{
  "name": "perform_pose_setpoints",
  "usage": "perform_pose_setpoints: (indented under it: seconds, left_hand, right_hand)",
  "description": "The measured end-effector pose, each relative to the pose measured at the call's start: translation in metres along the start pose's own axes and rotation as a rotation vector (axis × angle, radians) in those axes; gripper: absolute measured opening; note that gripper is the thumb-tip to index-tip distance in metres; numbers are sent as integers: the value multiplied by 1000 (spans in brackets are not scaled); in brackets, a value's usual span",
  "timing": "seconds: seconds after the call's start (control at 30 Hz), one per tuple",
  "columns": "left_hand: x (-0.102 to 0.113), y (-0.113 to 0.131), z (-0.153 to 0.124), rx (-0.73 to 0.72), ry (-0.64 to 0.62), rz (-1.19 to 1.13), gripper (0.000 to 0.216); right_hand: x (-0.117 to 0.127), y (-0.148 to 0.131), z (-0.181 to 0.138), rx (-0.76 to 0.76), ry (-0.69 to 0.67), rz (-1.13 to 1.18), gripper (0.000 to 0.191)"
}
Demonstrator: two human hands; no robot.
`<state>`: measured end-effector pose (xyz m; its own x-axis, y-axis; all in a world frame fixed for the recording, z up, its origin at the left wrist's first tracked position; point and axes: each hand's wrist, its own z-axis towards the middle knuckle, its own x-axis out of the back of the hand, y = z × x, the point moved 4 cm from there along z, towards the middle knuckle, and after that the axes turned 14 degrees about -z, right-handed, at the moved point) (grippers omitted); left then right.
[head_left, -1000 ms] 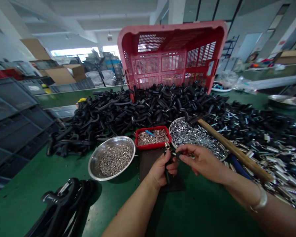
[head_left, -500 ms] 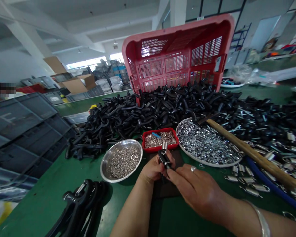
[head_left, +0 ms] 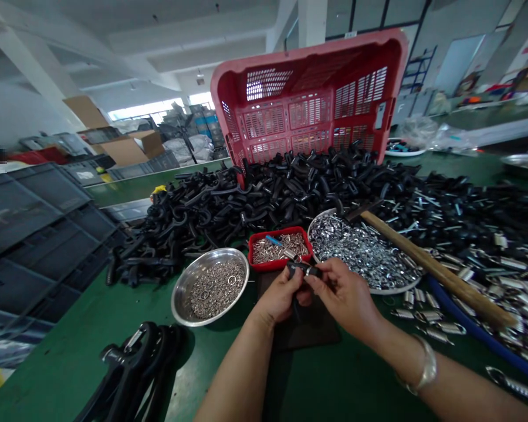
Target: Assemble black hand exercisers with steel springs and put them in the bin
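In front of me, above a dark flat pad (head_left: 305, 331), my left hand (head_left: 281, 296) is closed around a black handle part (head_left: 304, 269). The part has a shiny metal band, and a coil spring (head_left: 289, 254) sticks out at its far end. My right hand (head_left: 345, 290), with a bracelet on the wrist, pinches the near right end of the same part. Fingers hide much of it. Just beyond stands a red tray (head_left: 279, 266) of small metal pins with a blue stick on top. A steel bowl (head_left: 178, 293) of tiny metal pieces sits to the left.
A round plate (head_left: 389, 291) of metal rings lies right, beside a wooden-handled hammer (head_left: 440, 269) and loose springs (head_left: 429, 316). Black parts (head_left: 281, 193) heap up before a tipped red basket (head_left: 308, 58). Several black handles (head_left: 136, 363) lie front left, near grey crates (head_left: 39, 234).
The black part has turned from pointing away to lying more sideways. My right hand has shifted from flat fingers against it to pinching its end. The camera view has swung slightly right.
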<state>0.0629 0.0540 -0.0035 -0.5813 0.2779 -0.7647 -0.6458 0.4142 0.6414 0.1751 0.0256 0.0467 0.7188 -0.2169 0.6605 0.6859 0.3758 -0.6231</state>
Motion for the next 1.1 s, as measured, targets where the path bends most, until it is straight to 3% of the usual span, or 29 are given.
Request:
perform_pose_setpoints:
  seconds: [0.13, 0.23, 0.37, 0.4, 0.57, 0.7, 0.87, 1.0, 1.1]
  left_hand:
    - [4, -1, 5, -99, 199, 112, 38]
    - [2, -4, 5, -46, 166, 116, 40]
    - [2, -6, 6, -69, 133, 128, 40]
    - [2, -6, 7, -73, 147, 111, 40]
    - [8, -12, 9, 0, 199, 4, 42]
    - [9, -11, 9, 36, 149, -6, 42]
    - [12, -8, 9, 98, 153, -65, 44]
    - [12, -7, 9, 100, 139, -22, 43]
    - [11, -8, 8, 131, 120, -28, 41]
  right_hand:
    - [-11, 22, 3, 27, -15, -176, 20]
    - [-10, 28, 3, 95, -47, -312, 31]
    - [-15, 35, 8, -36, -462, -222, 62]
    - [-15, 36, 9, -55, -493, -238, 66]
    - [-6, 29, 15, 81, -130, -646, 46]
    - [-13, 32, 11, -51, -337, -554, 60]
    - [-8, 25, 10, 46, -203, -697, 45]
    - [-13, 28, 7, 2, -326, -587, 54]
    - [-12, 25, 8, 63, -254, -667, 42]
